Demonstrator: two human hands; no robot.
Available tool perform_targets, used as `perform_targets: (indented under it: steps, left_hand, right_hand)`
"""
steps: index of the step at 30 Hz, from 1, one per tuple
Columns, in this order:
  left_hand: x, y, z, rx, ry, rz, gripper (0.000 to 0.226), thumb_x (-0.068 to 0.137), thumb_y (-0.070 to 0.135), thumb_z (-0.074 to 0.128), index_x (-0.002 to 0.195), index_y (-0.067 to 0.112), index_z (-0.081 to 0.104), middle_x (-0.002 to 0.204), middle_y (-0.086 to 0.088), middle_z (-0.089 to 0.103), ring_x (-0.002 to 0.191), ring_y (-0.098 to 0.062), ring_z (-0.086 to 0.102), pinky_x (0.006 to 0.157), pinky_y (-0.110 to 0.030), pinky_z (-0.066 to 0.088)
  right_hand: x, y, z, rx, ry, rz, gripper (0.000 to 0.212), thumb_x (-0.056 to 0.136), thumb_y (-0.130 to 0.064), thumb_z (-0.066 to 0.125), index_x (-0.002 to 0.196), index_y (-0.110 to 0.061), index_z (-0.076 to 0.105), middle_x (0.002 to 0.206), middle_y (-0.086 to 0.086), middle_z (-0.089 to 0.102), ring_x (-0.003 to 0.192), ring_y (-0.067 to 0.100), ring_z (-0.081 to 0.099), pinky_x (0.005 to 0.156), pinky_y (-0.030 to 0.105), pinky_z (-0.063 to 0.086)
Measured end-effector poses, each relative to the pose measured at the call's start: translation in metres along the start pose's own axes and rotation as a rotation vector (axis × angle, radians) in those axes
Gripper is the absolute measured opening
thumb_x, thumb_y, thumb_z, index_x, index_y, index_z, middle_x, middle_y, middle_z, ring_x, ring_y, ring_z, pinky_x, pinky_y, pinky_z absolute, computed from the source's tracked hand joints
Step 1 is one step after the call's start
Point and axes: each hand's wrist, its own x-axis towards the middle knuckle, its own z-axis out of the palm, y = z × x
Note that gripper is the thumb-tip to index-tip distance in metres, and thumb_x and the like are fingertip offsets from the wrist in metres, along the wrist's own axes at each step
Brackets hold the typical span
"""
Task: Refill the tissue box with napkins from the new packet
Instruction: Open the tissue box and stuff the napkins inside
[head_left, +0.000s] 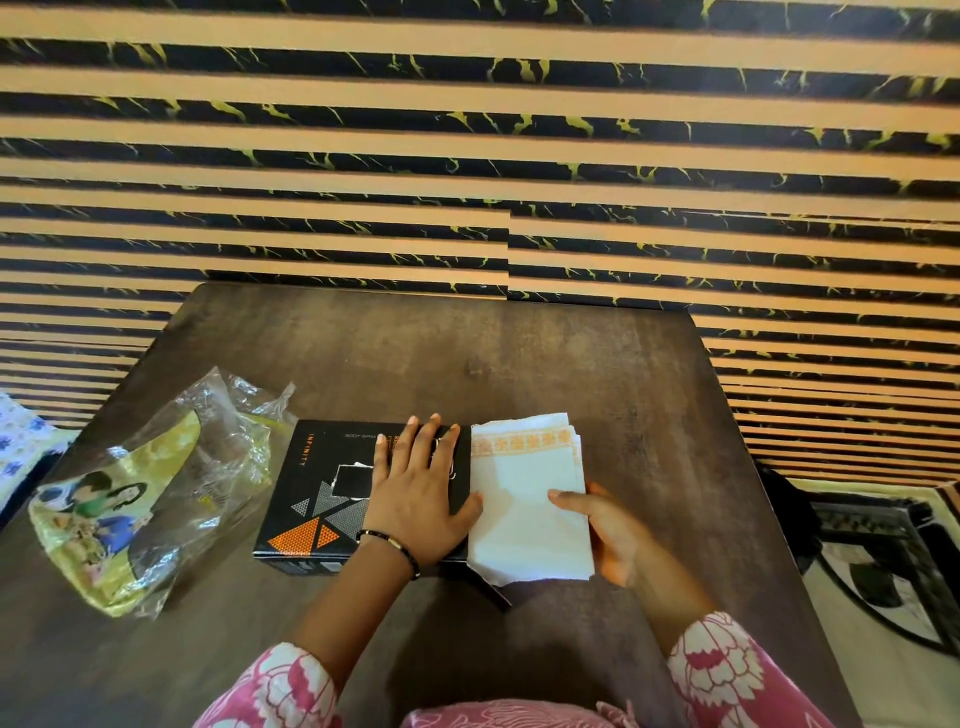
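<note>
A black tissue box (317, 493) with orange and grey triangles lies flat near the table's front, a small opening in its top. My left hand (418, 488) rests palm down on the box's right half, fingers spread. Right beside the box, a stack of white napkins (524, 493) with an orange patterned border is held at its right edge by my right hand (605, 530), thumb on top. The opened clear and yellow napkin packet (145, 499) lies crumpled to the left of the box.
The dark wooden table (519, 353) stands against a striped black and tan wall. A patterned rug (893, 566) lies on the floor at right, a blue and white cloth (21, 441) at far left.
</note>
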Motion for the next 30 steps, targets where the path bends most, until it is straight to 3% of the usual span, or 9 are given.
perform_targets:
  steps: [3, 4, 6, 8, 13, 17, 22, 26, 30]
  left_hand:
    - [0.000, -0.001, 0.000, 0.011, -0.011, 0.007, 0.085, 0.071, 0.067, 0.018, 0.145, 0.026, 0.015, 0.157, -0.001, 0.012, 0.145, -0.023, 0.000, 0.115, -0.048, -0.008]
    - [0.000, -0.001, 0.000, 0.018, -0.012, 0.009, 0.085, 0.071, 0.067, 0.016, 0.145, 0.026, 0.014, 0.157, -0.001, 0.011, 0.145, -0.023, 0.000, 0.114, -0.048, -0.008]
    - [0.000, -0.001, 0.000, 0.015, -0.006, 0.009, 0.085, 0.071, 0.068, 0.016, 0.145, 0.025, 0.015, 0.157, -0.001, 0.012, 0.145, -0.023, 0.000, 0.114, -0.048, -0.008]
    - [0.000, 0.000, -0.001, 0.003, -0.003, 0.007, 0.086, 0.071, 0.068, 0.016, 0.145, 0.024, 0.016, 0.157, -0.002, 0.013, 0.145, -0.024, 0.001, 0.114, -0.048, -0.008]
    - [0.001, 0.000, -0.002, -0.005, -0.007, 0.009, 0.087, 0.072, 0.069, 0.015, 0.145, 0.023, 0.017, 0.157, -0.003, 0.013, 0.145, -0.025, 0.001, 0.114, -0.049, -0.007]
    - [0.000, 0.001, -0.002, 0.025, -0.024, 0.008, 0.086, 0.072, 0.069, 0.013, 0.146, 0.025, 0.012, 0.158, -0.002, 0.008, 0.145, -0.024, -0.003, 0.112, -0.047, -0.011]
    - [0.000, 0.000, -0.002, -0.001, -0.008, 0.011, 0.084, 0.073, 0.067, 0.014, 0.146, 0.024, 0.016, 0.157, -0.002, 0.012, 0.145, -0.024, 0.000, 0.113, -0.047, -0.010]
    - [0.002, -0.001, -0.001, -0.016, 0.008, 0.019, 0.081, 0.075, 0.064, 0.016, 0.145, 0.023, 0.021, 0.156, -0.004, 0.016, 0.145, -0.026, 0.004, 0.114, -0.049, -0.007]
    - [0.001, -0.001, -0.001, 0.014, -0.019, 0.026, 0.081, 0.074, 0.061, 0.014, 0.146, 0.023, 0.016, 0.157, -0.004, 0.011, 0.145, -0.026, 0.000, 0.113, -0.048, -0.011]
  right_hand:
    - [-0.006, -0.001, 0.002, 0.168, -0.111, 0.019, 0.052, 0.074, -0.031, 0.069, 0.122, -0.015, 0.057, 0.118, 0.014, 0.067, 0.111, 0.034, 0.060, 0.092, 0.049, 0.049]
    - [-0.008, -0.004, 0.003, 0.269, -0.137, 0.044, 0.050, 0.079, -0.044, 0.062, 0.118, -0.014, 0.060, 0.117, 0.015, 0.067, 0.111, 0.035, 0.059, 0.092, 0.049, 0.048]
    - [-0.006, -0.005, -0.002, 0.432, -0.138, 0.125, 0.071, 0.081, -0.068, 0.041, 0.117, -0.010, 0.059, 0.120, 0.018, 0.066, 0.114, 0.038, 0.057, 0.096, 0.051, 0.044]
    - [-0.003, -0.005, 0.001, 0.493, -0.138, 0.166, 0.082, 0.078, -0.076, 0.032, 0.120, -0.011, 0.059, 0.119, 0.018, 0.066, 0.115, 0.039, 0.058, 0.098, 0.052, 0.043]
    - [0.002, -0.008, 0.021, 0.438, -0.181, 0.143, 0.080, 0.076, -0.080, 0.023, 0.119, -0.025, 0.063, 0.119, 0.013, 0.067, 0.104, 0.034, 0.066, 0.086, 0.044, 0.053]
    - [0.009, -0.003, 0.019, 0.460, -0.141, 0.163, 0.088, 0.071, -0.085, 0.021, 0.119, -0.025, 0.064, 0.122, 0.015, 0.065, 0.109, 0.037, 0.062, 0.091, 0.047, 0.050]
    - [0.013, 0.009, 0.017, 0.630, -0.182, 0.159, 0.098, 0.067, -0.088, 0.017, 0.115, -0.019, 0.067, 0.118, 0.016, 0.067, 0.101, 0.039, 0.066, 0.085, 0.052, 0.051]
    - [0.015, 0.020, 0.019, 0.752, -0.210, 0.159, 0.096, 0.069, -0.087, 0.018, 0.102, -0.016, 0.074, 0.107, 0.016, 0.071, 0.092, 0.039, 0.068, 0.081, 0.052, 0.053]
    - [0.022, 0.025, 0.022, 0.738, -0.216, 0.145, 0.093, 0.069, -0.086, 0.018, 0.104, -0.020, 0.073, 0.108, 0.015, 0.071, 0.091, 0.040, 0.068, 0.079, 0.052, 0.054]
